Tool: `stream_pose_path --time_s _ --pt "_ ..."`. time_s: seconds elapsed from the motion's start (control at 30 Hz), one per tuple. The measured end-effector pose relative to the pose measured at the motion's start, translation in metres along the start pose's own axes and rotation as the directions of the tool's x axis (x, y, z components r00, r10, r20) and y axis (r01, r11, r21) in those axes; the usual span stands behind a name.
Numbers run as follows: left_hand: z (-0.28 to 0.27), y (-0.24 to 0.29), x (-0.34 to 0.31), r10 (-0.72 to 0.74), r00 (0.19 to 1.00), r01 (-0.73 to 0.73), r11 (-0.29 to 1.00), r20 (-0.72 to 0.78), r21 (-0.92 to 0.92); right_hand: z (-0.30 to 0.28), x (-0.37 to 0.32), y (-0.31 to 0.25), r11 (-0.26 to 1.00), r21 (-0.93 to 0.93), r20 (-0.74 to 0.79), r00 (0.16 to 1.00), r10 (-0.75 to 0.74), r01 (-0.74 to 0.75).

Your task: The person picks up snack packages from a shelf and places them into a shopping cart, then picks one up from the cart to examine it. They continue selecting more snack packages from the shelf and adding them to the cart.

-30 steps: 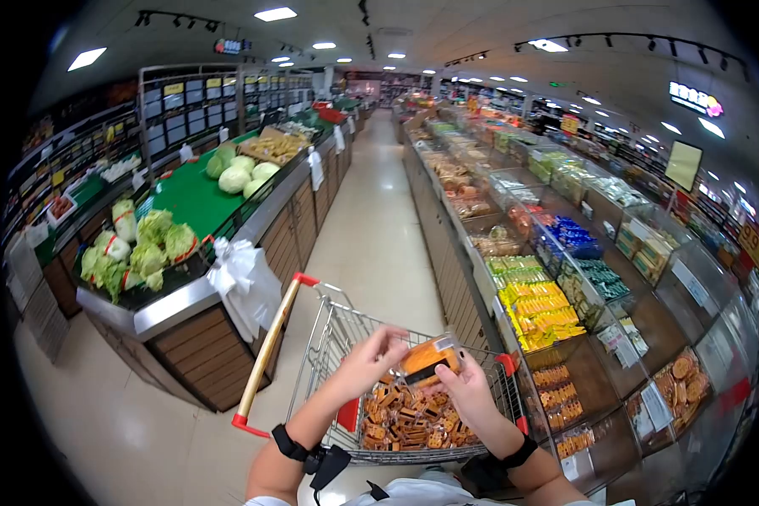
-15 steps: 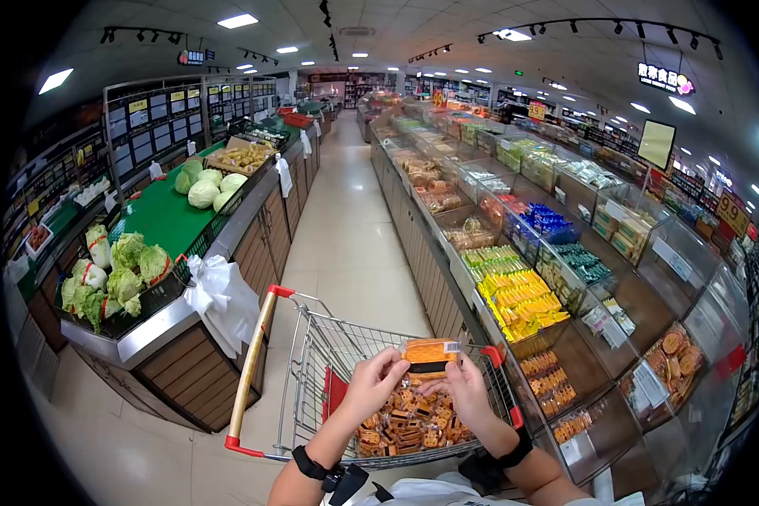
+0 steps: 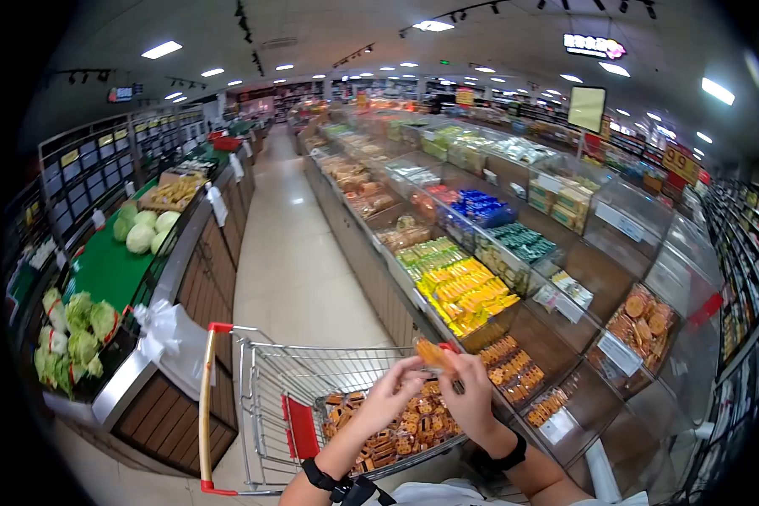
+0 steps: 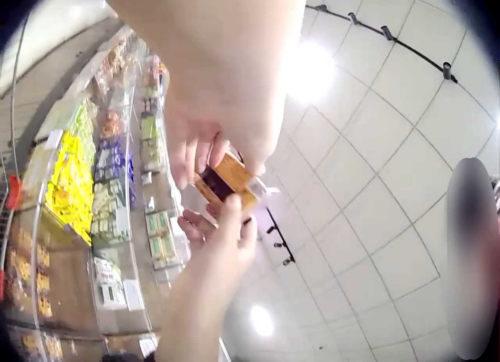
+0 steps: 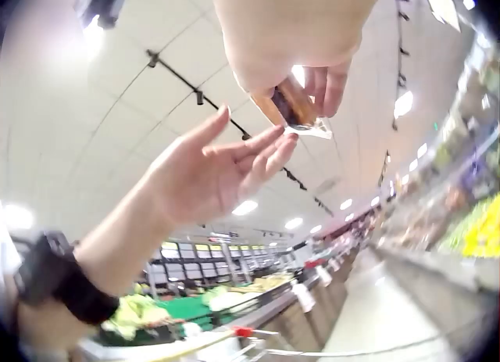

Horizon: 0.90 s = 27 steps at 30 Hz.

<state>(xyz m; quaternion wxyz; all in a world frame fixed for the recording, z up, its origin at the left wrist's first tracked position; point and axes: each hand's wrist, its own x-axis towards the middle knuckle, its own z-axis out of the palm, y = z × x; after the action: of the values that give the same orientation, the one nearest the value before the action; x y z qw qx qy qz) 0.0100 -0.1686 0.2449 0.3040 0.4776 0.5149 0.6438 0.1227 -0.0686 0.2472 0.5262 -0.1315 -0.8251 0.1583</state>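
Above the shopping cart, my right hand (image 3: 471, 396) pinches a small clear-wrapped orange snack packet (image 3: 434, 354). A dark band crosses the packet (image 4: 226, 178) in the left wrist view, where the right thumb presses on its face. My left hand (image 3: 390, 395) is at the packet's left side; in the right wrist view this hand (image 5: 207, 174) has its thumb apart and fingers extended, fingertips at the packet's lower edge. Whether they touch it is hard to tell. Many similar packets (image 3: 405, 426) lie in the cart (image 3: 270, 379) beneath both hands.
Clear-walled snack bins run along the right, with yellow packets (image 3: 464, 295), blue packets (image 3: 481, 205) and round crackers (image 3: 641, 316). On the left, a produce stand (image 3: 110, 261) holds lettuce and cabbages, with white bags (image 3: 169, 337) hanging at its corner. An aisle floor (image 3: 282, 236) stretches between them.
The view has swung to the right. The packet, held in both hands half a second ago with its banded face showing, is now tilted in my right hand; the left thumb has come away.
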Motion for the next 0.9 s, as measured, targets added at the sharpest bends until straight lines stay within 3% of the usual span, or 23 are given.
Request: stream_pose_path --time_s 0.03,0.1,0.17,0.23,0.3,0.37,0.47,0.57,0.6,0.63,0.67,0.73,0.77,0.83,0.9 --pt "0.016 0.0 0.004 0.055 0.997 -0.058 0.997 0.06 0.053 -0.007 -0.004 0.005 0.998 -0.051 0.035 0.999 -0.027 0.029" --pt "0.034 -0.011 0.017 -0.05 0.998 0.051 0.998 0.033 -0.028 -0.02 -0.011 0.013 0.985 -0.146 0.115 0.99 -0.077 0.093" --pt "0.051 -0.002 0.033 -0.209 0.977 0.203 0.97 -0.034 -0.131 -0.032 -0.016 0.027 0.99 -0.118 0.122 0.99 -0.066 0.08" --pt "0.062 -0.025 0.051 -0.202 0.979 0.193 0.936 0.002 -0.295 -0.051 -0.017 0.044 0.996 -0.077 0.108 0.994 -0.031 0.039" --pt "0.077 -0.023 0.066 -0.185 0.973 0.222 0.916 0.138 -0.336 -0.077 -0.009 0.063 0.993 -0.098 -0.046 0.997 0.054 -0.059" --pt "0.091 -0.022 0.079 -0.207 0.946 0.262 0.94 0.248 -0.216 -0.099 -0.008 0.093 0.966 -0.017 -0.105 0.962 0.253 -0.256" --pt "0.115 -0.039 0.103 -0.263 0.894 0.316 0.944 0.364 -0.094 -0.136 0.001 0.121 0.799 0.308 0.084 0.851 0.518 -0.516" --pt "0.145 -0.063 0.128 -0.27 0.832 0.33 0.943 0.485 -0.042 -0.174 0.004 0.145 0.779 0.168 0.42 0.758 0.498 -0.604" --pt "0.157 -0.072 0.135 -0.26 0.808 0.314 0.949 0.528 -0.013 -0.182 -0.002 0.156 0.768 0.106 0.463 0.715 0.524 -0.632" --pt "0.169 -0.083 0.142 -0.253 0.781 0.299 0.954 0.571 0.014 -0.19 -0.01 0.169 0.797 0.067 0.437 0.736 0.517 -0.6" --pt "0.184 -0.105 0.148 -0.228 0.776 0.343 0.935 0.588 -0.091 -0.198 -0.02 0.183 0.821 0.025 0.414 0.753 0.511 -0.571" --pt "0.219 -0.135 0.153 -0.34 0.805 0.471 0.864 0.486 -0.176 -0.211 -0.046 0.211 0.836 -0.034 0.289 0.795 0.534 -0.548" --pt "0.235 -0.15 0.154 -0.405 0.805 0.531 0.819 0.434 -0.22 -0.218 -0.062 0.227 0.768 -0.042 0.247 0.738 0.628 -0.639" --pt "0.261 -0.183 0.152 -0.62 0.642 0.751 0.627 0.45 -0.208 -0.233 -0.105 0.262 0.601 -0.046 0.16 0.588 0.793 -0.798" --pt "0.284 -0.232 0.139 -0.697 0.498 0.867 0.409 0.516 -0.284 -0.244 -0.157 0.293 0.523 -0.107 0.096 0.515 0.852 -0.845"
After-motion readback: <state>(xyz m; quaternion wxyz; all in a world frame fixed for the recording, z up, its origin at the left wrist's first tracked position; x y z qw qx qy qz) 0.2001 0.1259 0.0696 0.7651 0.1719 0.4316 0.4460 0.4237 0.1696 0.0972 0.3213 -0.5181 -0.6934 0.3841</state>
